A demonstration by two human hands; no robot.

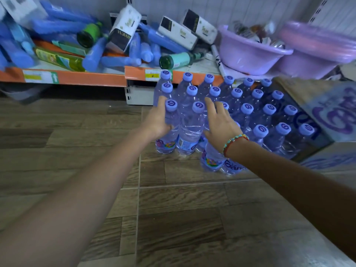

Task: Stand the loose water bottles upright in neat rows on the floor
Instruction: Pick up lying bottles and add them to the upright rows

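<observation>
Several clear water bottles with blue caps [246, 108] stand upright in rows on the wood-look floor [173, 209], below a shelf. My left hand [157, 120] is wrapped round the front-left bottle [170, 124], thumb toward me. My right hand [219, 122], with a beaded bracelet at the wrist, has its fingers spread and straight, resting against the bottles beside the front middle bottle [192, 128]. Two bottles [212, 160] stand a little further forward, under my right wrist.
An orange-edged low shelf [77, 78] holds blue containers, green bottles and white boxes. Two purple basins [250, 53] sit at its right end. A printed cardboard carton [331, 116] stands to the right of the bottles.
</observation>
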